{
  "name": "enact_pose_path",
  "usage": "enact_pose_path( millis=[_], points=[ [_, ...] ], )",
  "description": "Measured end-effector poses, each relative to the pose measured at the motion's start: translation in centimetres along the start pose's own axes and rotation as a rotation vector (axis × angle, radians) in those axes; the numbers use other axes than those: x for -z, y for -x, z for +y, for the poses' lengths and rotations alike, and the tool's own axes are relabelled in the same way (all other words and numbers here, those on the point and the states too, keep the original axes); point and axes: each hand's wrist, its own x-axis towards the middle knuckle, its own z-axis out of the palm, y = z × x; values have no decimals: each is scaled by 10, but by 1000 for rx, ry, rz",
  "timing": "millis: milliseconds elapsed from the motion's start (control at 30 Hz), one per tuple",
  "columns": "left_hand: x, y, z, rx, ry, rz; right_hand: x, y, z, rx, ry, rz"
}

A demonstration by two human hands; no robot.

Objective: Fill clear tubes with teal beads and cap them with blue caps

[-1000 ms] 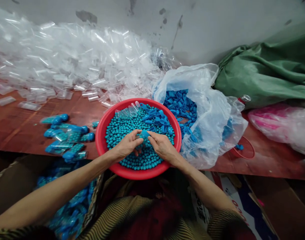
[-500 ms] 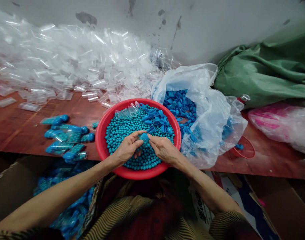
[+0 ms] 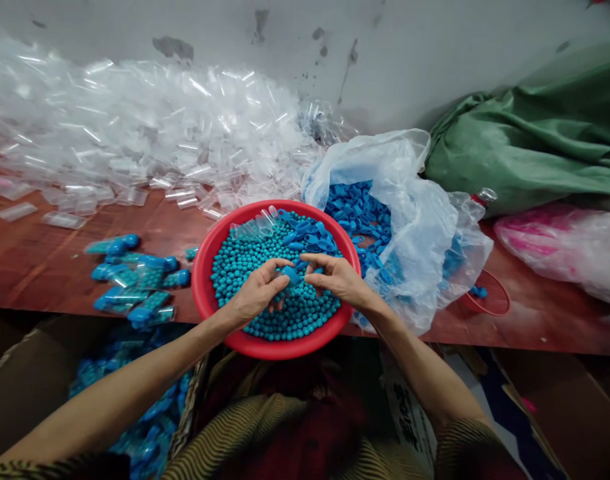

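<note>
Above a red basin (image 3: 201, 293) of small turquoise beads (image 3: 285, 327), my left hand (image 3: 257, 288) is closed round a clear tube (image 3: 290, 275) that looks blue at its end. The fingers hide most of that tube. My right hand (image 3: 335, 277) is just to its right, thumb and forefinger apart, with nothing visible between them. Blue spoon-shaped plastic pieces (image 3: 317, 237) lie on the beads at the basin's back right. Several clear tubes (image 3: 257, 225) rest at the back left inside the basin.
Filled tubes with blue caps (image 3: 149, 263) lie left of the basin. A heap of clear tubes (image 3: 159, 127) spreads behind. To the right stands a plastic bag (image 3: 425, 227) of blue pieces, near a small red basket (image 3: 499, 303). Below, a box holds blue-capped tubes (image 3: 155, 427).
My right hand has drawn back a little to the right from the tube, its thumb and forefinger parting. The left hand still holds the tube at nearly the same spot.
</note>
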Motion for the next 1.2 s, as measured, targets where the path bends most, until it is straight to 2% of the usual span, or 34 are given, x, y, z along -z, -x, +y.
enact_pose_path(
  millis=[100, 200, 333, 433, 533, 600, 800, 900, 1000, 1100, 1200],
  points=[
    [-4, 2, -3, -6, -11, 7, -6, -2, 4, -10, -69, 191],
    [-11, 4, -5, -17, -12, 85, -19, 1, 4, 117, 183, 281],
    [-16, 5, -5, -61, 3, 137, -34, 10, -1, 270, 532, 151],
    [-15, 3, -4, -118, -18, 147, -44, 15, -5, 250, 690, 89],
    [-12, 2, -5, -162, -18, 71, -50, 19, -9, 169, 827, 92],
    [-13, 3, -5, -158, 3, 30, -53, 20, -10, 165, 910, 105],
    [-27, 9, -4, -136, 122, 139, -57, 19, -10, 241, 1104, 92],
    [-32, 8, -4, -148, 162, 190, -58, 18, -8, 228, 1090, 76],
    [-30, 4, -5, -133, 139, 201, -57, 18, -5, 220, 965, 115],
    [-25, 3, -3, -130, 146, 139, -49, 20, -1, 216, 762, 137],
    [-22, 5, -2, -109, 254, 60, -39, 22, 4, 225, 586, 93]
  ],
)
